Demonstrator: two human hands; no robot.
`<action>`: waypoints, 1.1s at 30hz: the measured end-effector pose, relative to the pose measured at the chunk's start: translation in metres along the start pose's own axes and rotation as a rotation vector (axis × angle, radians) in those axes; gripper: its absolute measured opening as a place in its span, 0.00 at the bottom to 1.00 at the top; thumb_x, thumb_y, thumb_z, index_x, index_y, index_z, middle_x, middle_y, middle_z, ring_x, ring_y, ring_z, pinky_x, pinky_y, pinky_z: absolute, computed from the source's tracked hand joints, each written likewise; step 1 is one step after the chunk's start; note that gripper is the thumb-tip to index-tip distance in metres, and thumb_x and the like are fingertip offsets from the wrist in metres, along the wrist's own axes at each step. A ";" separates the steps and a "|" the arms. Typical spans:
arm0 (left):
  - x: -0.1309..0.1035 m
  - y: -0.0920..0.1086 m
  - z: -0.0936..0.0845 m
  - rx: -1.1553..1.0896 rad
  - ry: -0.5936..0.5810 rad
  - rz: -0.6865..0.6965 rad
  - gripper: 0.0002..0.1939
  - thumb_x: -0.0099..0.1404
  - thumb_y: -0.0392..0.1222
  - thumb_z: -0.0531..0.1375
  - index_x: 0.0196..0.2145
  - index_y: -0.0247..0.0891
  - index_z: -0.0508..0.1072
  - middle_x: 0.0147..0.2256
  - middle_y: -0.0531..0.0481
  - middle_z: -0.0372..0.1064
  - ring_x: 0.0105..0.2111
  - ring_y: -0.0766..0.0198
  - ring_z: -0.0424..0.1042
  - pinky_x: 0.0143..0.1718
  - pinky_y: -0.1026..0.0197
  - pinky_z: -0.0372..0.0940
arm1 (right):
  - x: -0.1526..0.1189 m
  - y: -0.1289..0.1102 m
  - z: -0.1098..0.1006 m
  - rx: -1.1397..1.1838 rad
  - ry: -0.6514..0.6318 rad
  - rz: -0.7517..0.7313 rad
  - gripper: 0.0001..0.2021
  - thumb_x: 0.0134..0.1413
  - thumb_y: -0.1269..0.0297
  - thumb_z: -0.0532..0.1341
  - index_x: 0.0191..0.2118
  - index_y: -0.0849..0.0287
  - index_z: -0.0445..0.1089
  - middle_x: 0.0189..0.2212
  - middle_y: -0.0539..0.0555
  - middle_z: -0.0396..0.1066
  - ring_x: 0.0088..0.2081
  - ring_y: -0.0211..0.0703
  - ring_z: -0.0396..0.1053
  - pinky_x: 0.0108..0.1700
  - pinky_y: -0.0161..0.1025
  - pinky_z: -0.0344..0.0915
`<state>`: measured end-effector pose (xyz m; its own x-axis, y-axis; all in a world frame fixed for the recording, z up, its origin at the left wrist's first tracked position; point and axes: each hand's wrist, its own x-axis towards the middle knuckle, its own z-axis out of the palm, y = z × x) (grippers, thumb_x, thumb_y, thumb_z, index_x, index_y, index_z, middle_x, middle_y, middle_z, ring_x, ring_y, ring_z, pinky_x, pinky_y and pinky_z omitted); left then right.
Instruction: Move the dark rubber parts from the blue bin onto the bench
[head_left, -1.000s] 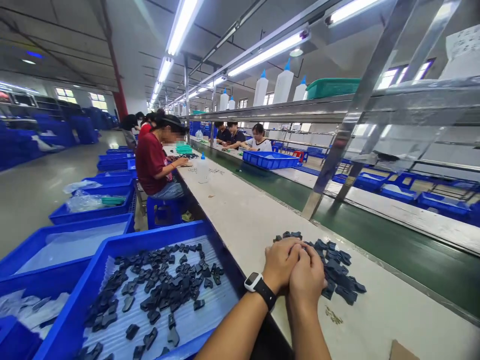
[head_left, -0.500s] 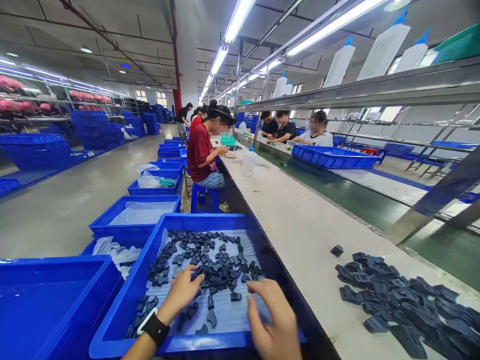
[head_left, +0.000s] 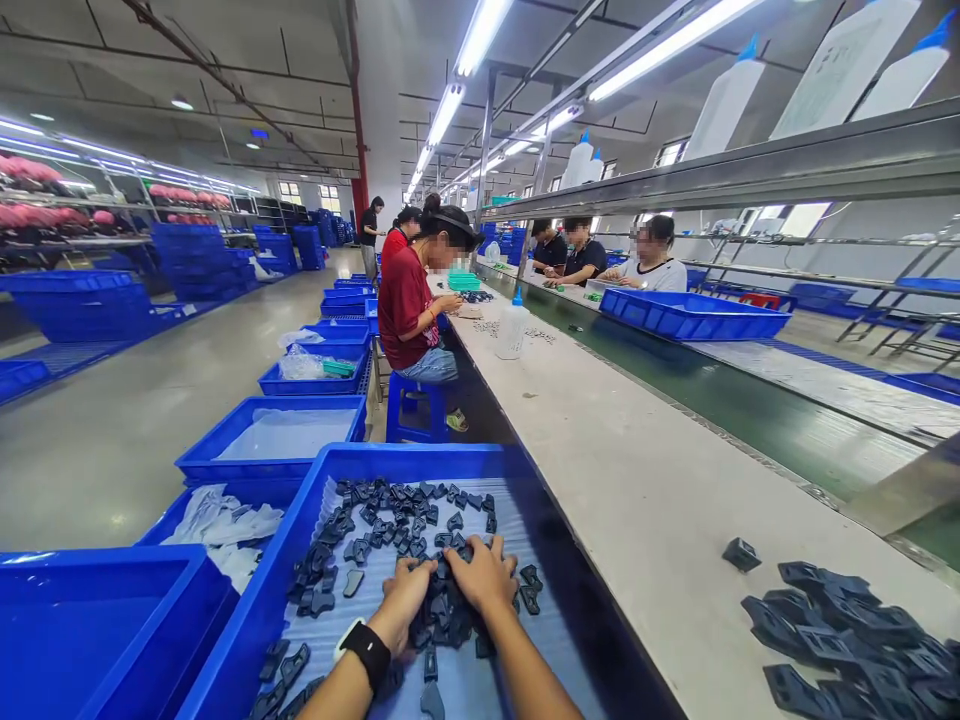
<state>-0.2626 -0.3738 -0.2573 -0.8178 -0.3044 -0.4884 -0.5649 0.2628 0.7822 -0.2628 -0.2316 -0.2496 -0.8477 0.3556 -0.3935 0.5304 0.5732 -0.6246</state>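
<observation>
Both hands are down inside a blue plastic bin (head_left: 270,590) that sits just beside the long pale workbench (head_left: 637,470). The left hand (head_left: 406,588), with a black smartwatch (head_left: 365,647) on its wrist, and the right hand (head_left: 487,572) lie side by side on a heap of small dark moulded parts (head_left: 442,610), fingers curled down into the pile and cupped around a clump of them (how firmly they grip cannot be told, since the fingertips are buried among the pieces). More of the same dark parts (head_left: 390,510) lie scattered over the ribbed liner toward the bin's far end and along its left side. On the workbench to the right, well apart from the hands, lies a second pile of dark parts (head_left: 832,620), with one single piece (head_left: 741,553) just short of it. Other blue bins (head_left: 285,440) stand in a row on the floor to the left. Further along the bench a person in a red shirt (head_left: 405,300) sits on a blue stool (head_left: 412,400), near a white squeeze bottle (head_left: 512,325), and a green conveyor belt (head_left: 750,410) runs alongside the bench
</observation>
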 end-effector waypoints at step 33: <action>-0.264 0.141 0.123 -0.425 -0.560 0.870 0.16 0.66 0.50 0.60 0.42 0.36 0.80 0.43 0.44 0.82 0.44 0.54 0.80 0.49 0.57 0.73 | -0.161 0.035 -0.223 0.715 1.181 -0.167 0.22 0.61 0.49 0.57 0.48 0.62 0.76 0.47 0.62 0.75 0.50 0.54 0.71 0.56 0.50 0.65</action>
<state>-0.1396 -0.1437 -0.0654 -0.9108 0.3140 0.2679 0.2194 -0.1815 0.9586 -0.1083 -0.1040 -0.0577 -0.2113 0.9330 0.2913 0.0065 0.2993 -0.9541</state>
